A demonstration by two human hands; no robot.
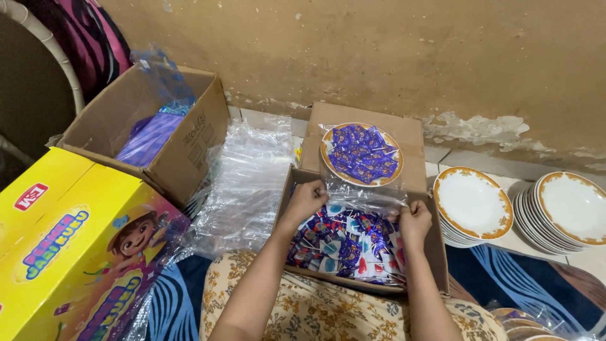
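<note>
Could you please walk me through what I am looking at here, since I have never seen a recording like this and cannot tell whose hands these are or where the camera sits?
There is one picture, taken by a camera worn on a person's head, looking down at their own two bare hands. No machine is involved.

The left hand and the right hand each pinch an edge of a clear plastic bag, stretched between them over an open cardboard box full of small blue sachets.

On that box's back flap rests a gold-rimmed plate heaped with the same sachets. To the right stand two stacks of empty plates of the same kind. On the left lie loose clear bags, another open carton and a yellow printed box. Everything sits on the floor against a wall.
</note>
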